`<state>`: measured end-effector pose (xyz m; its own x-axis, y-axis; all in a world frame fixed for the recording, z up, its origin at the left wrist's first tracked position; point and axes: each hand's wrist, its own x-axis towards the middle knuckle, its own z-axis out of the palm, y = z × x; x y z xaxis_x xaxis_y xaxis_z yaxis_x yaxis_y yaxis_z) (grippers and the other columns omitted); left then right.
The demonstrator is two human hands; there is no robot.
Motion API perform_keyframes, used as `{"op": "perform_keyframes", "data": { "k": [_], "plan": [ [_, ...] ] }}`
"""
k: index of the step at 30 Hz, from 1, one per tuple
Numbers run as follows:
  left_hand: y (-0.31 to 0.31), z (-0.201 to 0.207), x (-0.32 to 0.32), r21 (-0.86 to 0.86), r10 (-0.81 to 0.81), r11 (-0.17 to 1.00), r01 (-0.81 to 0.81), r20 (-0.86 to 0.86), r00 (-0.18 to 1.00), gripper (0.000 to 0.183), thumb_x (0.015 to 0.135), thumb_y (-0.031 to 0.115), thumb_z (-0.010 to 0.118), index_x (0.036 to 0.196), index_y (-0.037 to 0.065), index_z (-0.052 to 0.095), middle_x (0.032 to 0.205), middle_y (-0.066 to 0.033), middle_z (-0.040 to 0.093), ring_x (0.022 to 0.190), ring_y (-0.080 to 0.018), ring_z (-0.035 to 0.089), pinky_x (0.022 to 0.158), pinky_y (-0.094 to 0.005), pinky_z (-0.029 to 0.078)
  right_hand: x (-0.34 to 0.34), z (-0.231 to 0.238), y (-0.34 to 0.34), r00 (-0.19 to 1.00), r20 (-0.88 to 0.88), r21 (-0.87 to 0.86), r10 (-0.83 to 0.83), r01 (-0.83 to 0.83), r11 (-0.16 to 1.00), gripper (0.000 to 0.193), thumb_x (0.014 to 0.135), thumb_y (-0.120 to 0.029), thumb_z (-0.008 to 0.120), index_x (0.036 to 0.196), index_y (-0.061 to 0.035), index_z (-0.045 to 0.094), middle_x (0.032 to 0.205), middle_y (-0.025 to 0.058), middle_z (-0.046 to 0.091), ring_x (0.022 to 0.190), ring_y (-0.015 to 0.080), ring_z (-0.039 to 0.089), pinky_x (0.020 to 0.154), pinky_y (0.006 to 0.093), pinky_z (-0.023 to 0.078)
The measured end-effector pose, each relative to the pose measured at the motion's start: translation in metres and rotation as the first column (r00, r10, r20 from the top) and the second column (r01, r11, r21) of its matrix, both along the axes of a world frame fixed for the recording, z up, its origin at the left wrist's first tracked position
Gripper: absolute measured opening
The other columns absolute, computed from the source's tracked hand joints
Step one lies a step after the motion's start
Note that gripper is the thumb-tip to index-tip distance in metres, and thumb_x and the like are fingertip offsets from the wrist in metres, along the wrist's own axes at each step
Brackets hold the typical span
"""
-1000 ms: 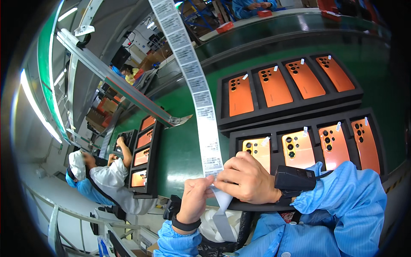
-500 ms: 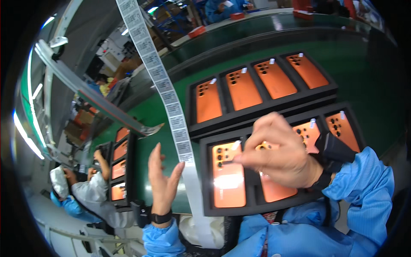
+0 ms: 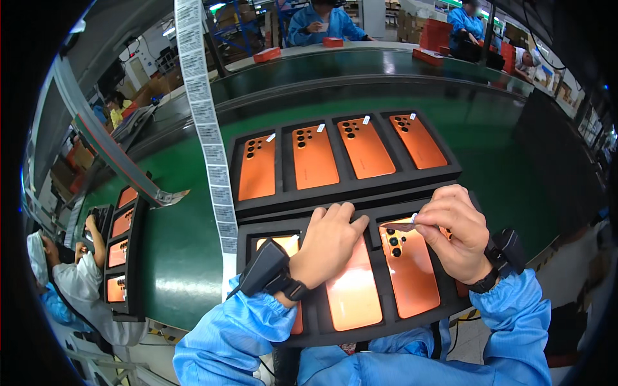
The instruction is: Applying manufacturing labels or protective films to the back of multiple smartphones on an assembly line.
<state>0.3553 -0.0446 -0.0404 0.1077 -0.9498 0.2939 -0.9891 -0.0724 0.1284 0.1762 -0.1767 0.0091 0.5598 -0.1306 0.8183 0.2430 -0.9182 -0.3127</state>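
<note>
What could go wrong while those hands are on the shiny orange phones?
1. The left hand presses flat on a glossy orange phone, so it might leave smudges.
2. The right hand pinches a small white tab at the next phone; a slip could tear it or stick it crooked.
3. The hanging label strip dangles beside the near black tray; a sleeve might snag it.

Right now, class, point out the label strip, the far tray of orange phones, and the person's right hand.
label strip (image 3: 207, 138), head view, middle of the hanging strip
far tray (image 3: 342, 193), head view, its front rim
right hand (image 3: 454, 235), head view, back of the hand
</note>
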Motion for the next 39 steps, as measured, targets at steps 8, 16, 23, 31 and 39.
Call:
{"op": "perform_keyframes", "data": {
  "k": [8,16,23,31,39],
  "plan": [
    [-0.006,0.000,0.012,0.001,-0.287,0.957,0.291,0.167,0.943,0.032,0.079,0.008,0.056,0.109,0.006,0.064,0.108,-0.0114,0.055,0.096,-0.0257,0.054,0.083,-0.0360,0.042,0.004,-0.020,-0.017,0.999,-0.032,0.099,-0.014,0.017,0.995,0.018,0.068,0.000,0.074,0.084,-0.0037,0.068,0.083,0.0057,0.067,0.080,0.0239,0.058,0.075,0.0345,0.042],
    [-0.016,0.000,0.023,0.015,-0.405,0.910,0.413,0.231,0.885,0.027,0.077,0.022,0.063,0.099,0.007,0.064,0.110,-0.0107,0.056,0.095,-0.0225,0.054,0.082,-0.0345,0.041,0.007,-0.030,-0.023,0.999,-0.023,0.127,0.031,-0.028,0.991,0.018,0.069,-0.004,0.076,0.085,-0.0049,0.068,0.082,0.0041,0.066,0.078,0.0240,0.057,0.075,0.0345,0.042],
    [-0.014,0.004,0.016,0.046,-0.309,0.943,0.330,0.490,0.815,0.023,0.078,0.021,0.058,0.094,0.006,0.066,0.109,-0.0083,0.056,0.094,-0.0198,0.053,0.083,-0.0344,0.042,0.011,-0.034,-0.023,0.998,-0.010,0.126,0.063,-0.061,0.990,0.017,0.070,-0.003,0.076,0.084,-0.0056,0.068,0.082,0.0040,0.066,0.079,0.0244,0.058,0.075,0.0347,0.044],
    [-0.018,0.009,0.019,0.090,-0.349,0.931,0.353,0.505,0.790,0.015,0.076,0.020,0.059,0.079,0.007,0.065,0.095,-0.0057,0.054,0.091,-0.0185,0.052,0.079,-0.0311,0.041,0.013,-0.035,-0.021,0.997,0.013,0.156,0.071,-0.072,0.985,0.017,0.069,-0.002,0.075,0.085,-0.0039,0.067,0.081,0.0063,0.065,0.076,0.0249,0.059,0.073,0.0354,0.046],
    [0.025,0.018,-0.031,0.132,-0.276,0.961,0.243,0.523,0.807,0.008,0.066,0.011,0.057,0.068,0.004,0.054,0.068,-0.0064,0.047,0.069,-0.0226,0.050,0.070,-0.0350,0.043,0.011,-0.044,-0.018,0.980,-0.116,0.505,0.160,-0.080,0.859,0.012,0.078,0.003,0.068,0.090,0.0015,0.067,0.083,0.0097,0.065,0.076,0.0208,0.063,0.064,0.0284,0.050]
  ]
}}
